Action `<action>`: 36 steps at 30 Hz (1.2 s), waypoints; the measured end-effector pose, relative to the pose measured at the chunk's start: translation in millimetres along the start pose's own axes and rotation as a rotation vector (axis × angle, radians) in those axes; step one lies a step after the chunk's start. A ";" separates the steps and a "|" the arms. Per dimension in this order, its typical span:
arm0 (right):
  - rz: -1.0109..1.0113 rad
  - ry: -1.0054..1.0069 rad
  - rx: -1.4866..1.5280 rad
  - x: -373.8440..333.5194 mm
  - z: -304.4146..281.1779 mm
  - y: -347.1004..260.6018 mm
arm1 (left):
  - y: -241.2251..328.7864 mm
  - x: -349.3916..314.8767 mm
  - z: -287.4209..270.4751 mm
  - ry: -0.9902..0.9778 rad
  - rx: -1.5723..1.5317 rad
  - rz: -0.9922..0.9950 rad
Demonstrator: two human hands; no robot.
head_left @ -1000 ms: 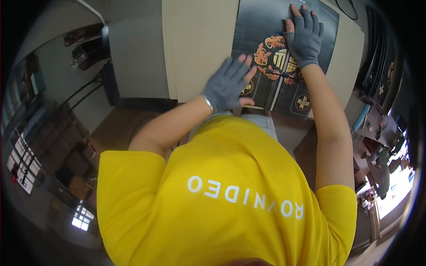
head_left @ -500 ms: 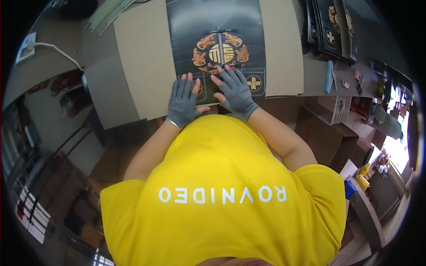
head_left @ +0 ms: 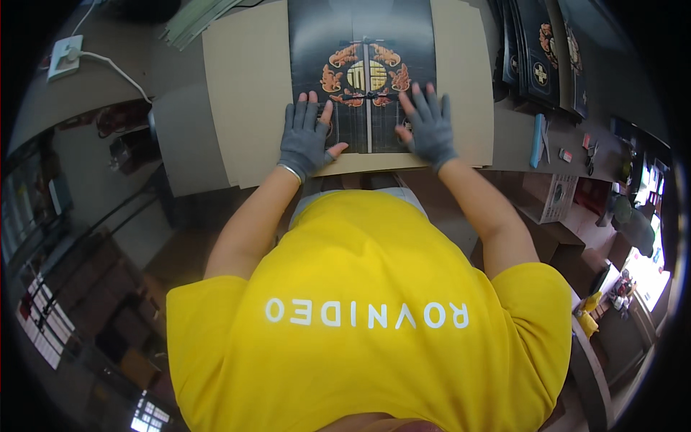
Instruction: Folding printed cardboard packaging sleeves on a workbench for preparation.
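A black printed panel (head_left: 317,43) lies flat in front of me on tan cardboard (head_left: 245,108). It bears a round gold emblem (head_left: 366,74) ringed by orange figures. A pale strip with two small dark bows runs down its middle. My left hand (head_left: 304,138), in a grey fingerless glove, rests with spread fingers on the panel's near left corner. On the near right corner, my right hand (head_left: 430,129), gloved alike, also lies open with fingers apart. Both hands cover parts of the smaller corner prints.
Several similar black printed pieces (head_left: 536,54) stand in a stack at the right. Close by lie a blue tool (head_left: 537,140) and scissors (head_left: 592,158). Pale green strips (head_left: 198,21) are at the far left, with a white socket and cable (head_left: 65,57) beside the table.
The black panel has moved away from me over the cardboard, so a strip of cardboard shows at its near edge. My right hand has gone from the panel's middle to its right side.
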State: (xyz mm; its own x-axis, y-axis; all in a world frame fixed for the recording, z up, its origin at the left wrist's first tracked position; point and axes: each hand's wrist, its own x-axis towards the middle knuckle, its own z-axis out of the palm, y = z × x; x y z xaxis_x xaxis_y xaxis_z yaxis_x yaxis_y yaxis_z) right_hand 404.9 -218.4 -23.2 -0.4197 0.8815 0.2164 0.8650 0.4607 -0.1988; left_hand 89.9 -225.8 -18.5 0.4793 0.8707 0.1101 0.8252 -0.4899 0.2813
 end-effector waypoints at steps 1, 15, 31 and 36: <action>0.004 -0.025 0.017 -17.3 -1.6 -6.9 | 1.9 -2.2 0.9 -0.002 0.002 0.000; 1.280 -0.152 1.652 -20.8 -92.4 -45.4 | 31.9 -49.7 -12.0 -0.299 0.115 -0.365; 1.063 0.472 0.888 -68.2 -246.7 364.2 | -60.5 -43.4 -52.0 -0.086 0.158 -1.093; 1.133 0.278 -0.267 -68.5 -205.9 405.4 | -73.4 -47.6 -55.4 -0.091 0.075 -1.228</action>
State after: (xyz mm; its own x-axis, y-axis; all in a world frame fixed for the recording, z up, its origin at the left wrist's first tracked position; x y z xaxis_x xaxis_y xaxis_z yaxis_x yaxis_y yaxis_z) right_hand 841.0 -113.4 78.2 0.6635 0.7044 0.2522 0.7481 -0.6285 -0.2127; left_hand -10.0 -228.8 8.5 -0.6091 0.7507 -0.2561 0.7568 0.6466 0.0953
